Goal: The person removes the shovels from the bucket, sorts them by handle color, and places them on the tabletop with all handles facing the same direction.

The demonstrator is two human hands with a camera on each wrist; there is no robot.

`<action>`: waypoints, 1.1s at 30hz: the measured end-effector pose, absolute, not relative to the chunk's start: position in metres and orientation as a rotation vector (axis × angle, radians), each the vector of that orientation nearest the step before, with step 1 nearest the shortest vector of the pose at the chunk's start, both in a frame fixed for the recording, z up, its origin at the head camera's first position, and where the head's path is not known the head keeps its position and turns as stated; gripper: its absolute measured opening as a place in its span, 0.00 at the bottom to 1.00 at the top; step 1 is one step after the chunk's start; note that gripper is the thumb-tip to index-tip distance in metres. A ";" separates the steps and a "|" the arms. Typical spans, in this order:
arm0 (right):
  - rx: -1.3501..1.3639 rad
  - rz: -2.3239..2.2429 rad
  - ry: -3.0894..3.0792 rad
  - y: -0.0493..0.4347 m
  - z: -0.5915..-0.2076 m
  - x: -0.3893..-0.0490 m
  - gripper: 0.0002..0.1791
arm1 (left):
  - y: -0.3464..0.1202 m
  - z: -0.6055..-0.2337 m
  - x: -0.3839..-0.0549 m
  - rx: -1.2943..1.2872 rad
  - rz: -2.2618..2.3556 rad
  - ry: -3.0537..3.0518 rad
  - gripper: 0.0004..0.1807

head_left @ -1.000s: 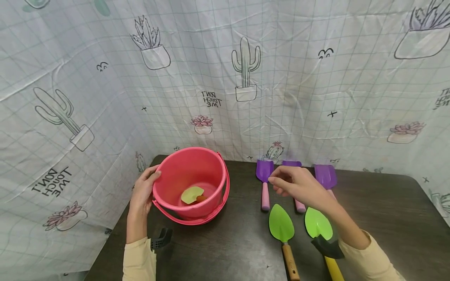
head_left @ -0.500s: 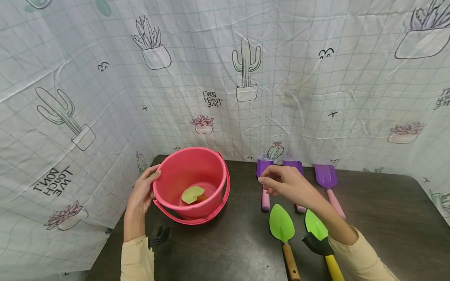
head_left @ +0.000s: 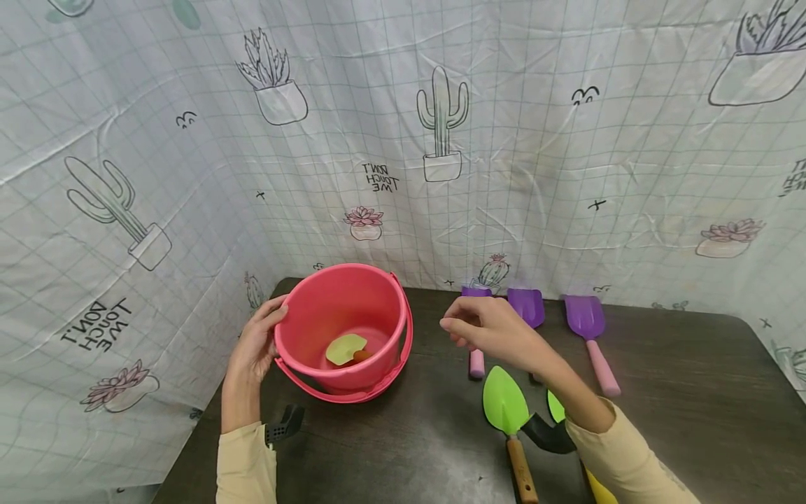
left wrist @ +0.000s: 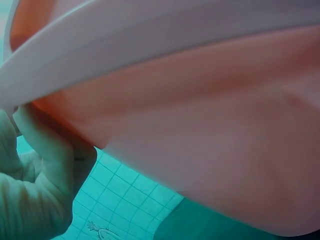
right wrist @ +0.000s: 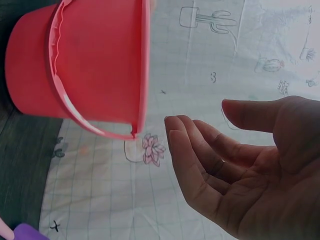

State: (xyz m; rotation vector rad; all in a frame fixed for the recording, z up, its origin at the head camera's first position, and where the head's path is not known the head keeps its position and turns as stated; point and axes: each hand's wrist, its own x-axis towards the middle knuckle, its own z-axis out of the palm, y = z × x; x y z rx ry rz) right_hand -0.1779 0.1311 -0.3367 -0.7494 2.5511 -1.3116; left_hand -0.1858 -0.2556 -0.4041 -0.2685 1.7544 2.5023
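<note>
A pink bucket (head_left: 343, 294) stands tilted toward me at the left of the dark table, its handle hanging down the front. My left hand (head_left: 252, 346) grips its left rim, thumb over the edge; the left wrist view shows the fingers (left wrist: 55, 145) under the rim. Inside the bucket lies a trowel with a pale green blade (head_left: 345, 348) and a brown handle. My right hand (head_left: 494, 329), loosely curled and holding nothing, hovers to the right of the bucket, over the leftmost purple shovel. In the right wrist view the right hand (right wrist: 235, 160) has thumb and fingertips apart.
Purple shovels with pink handles lie along the back, including a middle one (head_left: 526, 306) and a right one (head_left: 584, 318). In front lie a green trowel (head_left: 504, 399) with a wooden handle and another with a yellow handle (head_left: 598, 488), partly behind my right forearm. A patterned curtain (head_left: 535, 175) hangs behind.
My right hand has moved left across the purple shovels toward the bucket, uncovering the middle and right ones. The left hand stays on the bucket's rim.
</note>
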 end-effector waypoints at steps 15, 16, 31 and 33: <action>-0.832 -1.310 2.502 0.098 -0.341 -0.179 0.05 | -0.256 -0.406 -0.186 -0.207 2.518 1.734 0.20; -0.836 -1.308 2.506 0.097 -0.341 -0.180 0.05 | -0.256 -0.406 -0.186 -0.207 2.519 1.737 0.20; -0.778 -1.386 2.503 0.075 -0.340 -0.182 0.06 | -0.255 -0.407 -0.185 -0.219 2.529 1.760 0.20; -0.774 -1.397 2.510 0.072 -0.340 -0.182 0.06 | -0.255 -0.408 -0.184 -0.224 2.529 1.760 0.20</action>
